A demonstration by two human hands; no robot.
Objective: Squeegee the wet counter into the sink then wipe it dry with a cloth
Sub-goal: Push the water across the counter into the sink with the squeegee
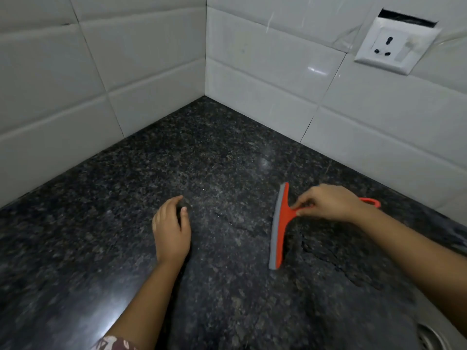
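Observation:
An orange squeegee [281,223] with a grey rubber blade lies on the dark speckled granite counter [217,152], right of centre. My right hand [331,202] covers its handle and pinches the neck near the blade; the handle's loop end pokes out behind my wrist. My left hand [171,229] rests on the counter to the left, fingers loosely curled, holding nothing. Thin water streaks glisten on the stone between my hands and below the blade. No cloth is in view.
White tiled walls [141,72] meet in a corner at the back of the counter. A white wall socket [394,46] sits on the right wall. The metal edge and drain of a sink [432,337] show at the bottom right.

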